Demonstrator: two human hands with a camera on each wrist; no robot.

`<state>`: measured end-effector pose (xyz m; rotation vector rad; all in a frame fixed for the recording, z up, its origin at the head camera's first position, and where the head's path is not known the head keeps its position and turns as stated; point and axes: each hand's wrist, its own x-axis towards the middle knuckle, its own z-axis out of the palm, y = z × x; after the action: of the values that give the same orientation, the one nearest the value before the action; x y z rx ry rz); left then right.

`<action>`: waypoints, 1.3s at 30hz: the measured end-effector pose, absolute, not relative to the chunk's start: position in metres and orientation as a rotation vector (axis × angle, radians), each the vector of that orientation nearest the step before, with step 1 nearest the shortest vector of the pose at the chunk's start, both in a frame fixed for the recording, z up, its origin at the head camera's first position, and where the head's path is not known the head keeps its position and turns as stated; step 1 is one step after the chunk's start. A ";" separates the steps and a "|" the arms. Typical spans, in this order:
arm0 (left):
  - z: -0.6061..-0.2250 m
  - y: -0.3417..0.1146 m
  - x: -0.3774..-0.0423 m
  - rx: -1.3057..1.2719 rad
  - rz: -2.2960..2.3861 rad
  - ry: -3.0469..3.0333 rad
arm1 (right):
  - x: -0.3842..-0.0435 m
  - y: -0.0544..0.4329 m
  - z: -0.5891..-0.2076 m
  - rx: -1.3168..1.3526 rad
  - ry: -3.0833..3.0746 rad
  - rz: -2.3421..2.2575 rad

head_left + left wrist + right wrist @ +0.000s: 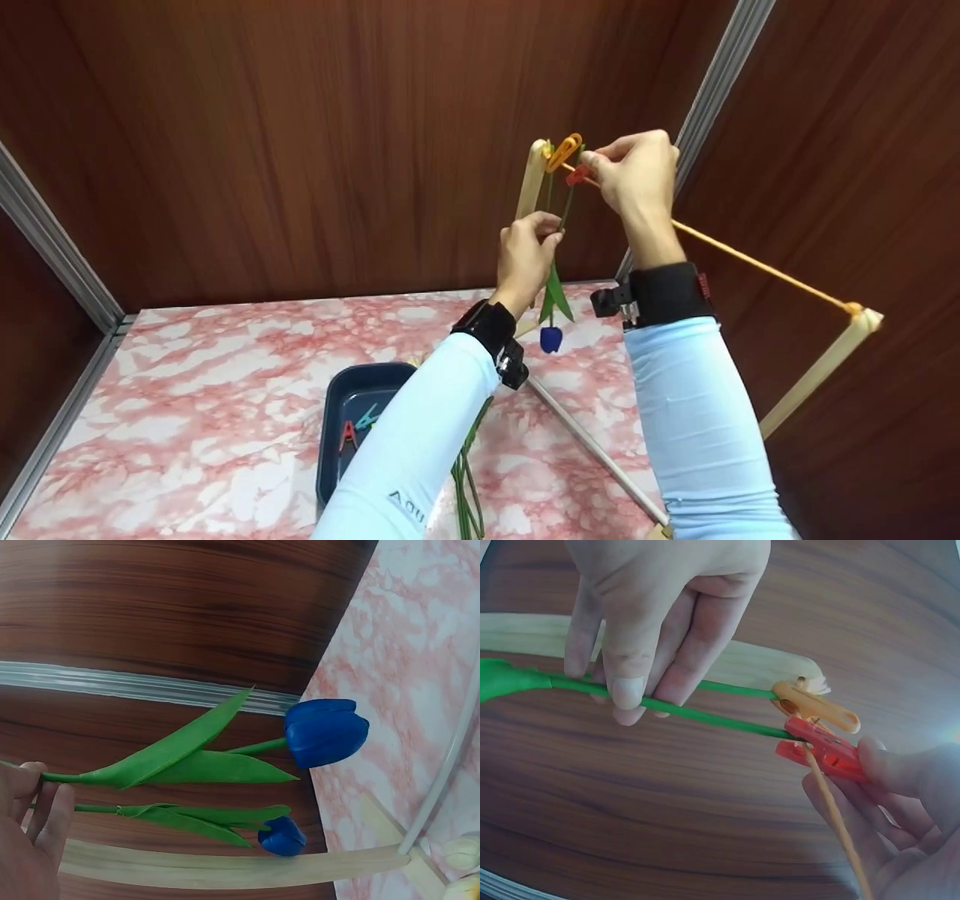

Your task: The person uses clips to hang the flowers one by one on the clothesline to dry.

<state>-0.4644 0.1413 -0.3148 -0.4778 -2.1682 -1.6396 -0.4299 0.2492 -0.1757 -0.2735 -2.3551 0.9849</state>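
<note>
My left hand [527, 251] pinches the green stem of a blue artificial tulip [326, 733], whose flower hangs downward. Thumb and fingers of my right hand [637, 171] hold the red clothespin [825, 750], its jaws at the stem's end and the orange cord [832, 806]. Beside it an orange clothespin [817, 706] fixes a second stem near the cord's tied end. That stem belongs to another blue tulip [282, 837], which hangs behind the first in the left wrist view.
The cord runs between a left wooden post [532, 180] and a right wooden post [821, 375]. On the marbled table [225, 390] stands a dark blue tray [324, 450] with a red clothespin [347, 435] and a teal clothespin [367, 417]. Green stems [466, 487] lie beside it. A white rod [592, 446] crosses the table.
</note>
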 end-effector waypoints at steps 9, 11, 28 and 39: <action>-0.317 0.134 -0.464 -0.459 -1.629 -2.165 | -0.427 0.241 -0.176 -0.311 -2.410 1.050; -0.318 0.131 -0.463 -0.456 -1.624 -2.168 | -0.427 0.239 -0.176 -0.311 -2.418 1.057; -0.363 0.077 -0.428 -0.431 -1.684 -2.032 | -0.421 0.234 -0.173 -0.238 -2.446 1.041; -0.410 0.024 -0.390 -0.455 -1.737 -2.087 | -0.407 0.242 -0.174 -0.232 -2.419 0.974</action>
<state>-0.3902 0.0241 -0.4101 -0.4550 -2.0865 -1.7369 -0.4075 0.2419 -0.1743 -0.2321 -2.4187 0.9736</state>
